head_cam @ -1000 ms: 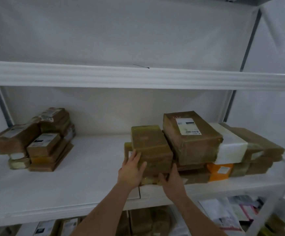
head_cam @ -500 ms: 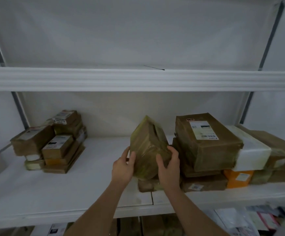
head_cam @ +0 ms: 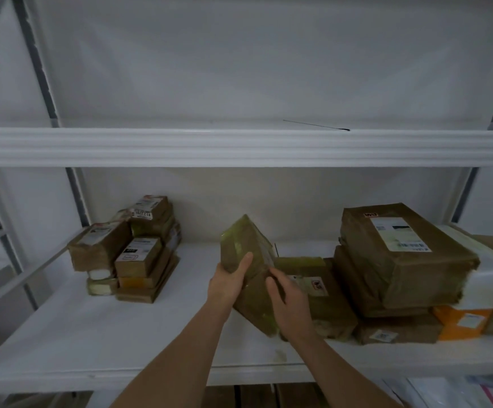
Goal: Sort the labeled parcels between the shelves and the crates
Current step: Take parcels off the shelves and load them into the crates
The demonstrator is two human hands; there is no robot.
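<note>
Both hands hold one brown taped parcel (head_cam: 248, 251) tilted on end above the middle of the white shelf (head_cam: 92, 334), roughly midway between its front edge and back wall. The left hand (head_cam: 229, 282) wraps the parcel's left face, fingers curled up over it; the right hand (head_cam: 287, 304) clasps its lower right side, fingers curved round the edge. Each grip is closed on the parcel, which leans toward the left and does not lie flat. Just to its right, a low brown parcel with a red-marked label (head_cam: 315, 290) lies on the shelf, and beyond it a large labeled parcel (head_cam: 401, 254) tops a stack toward the right end. A smaller stack of labeled parcels (head_cam: 133, 248) sits near the left end, well apart from the hands.
</note>
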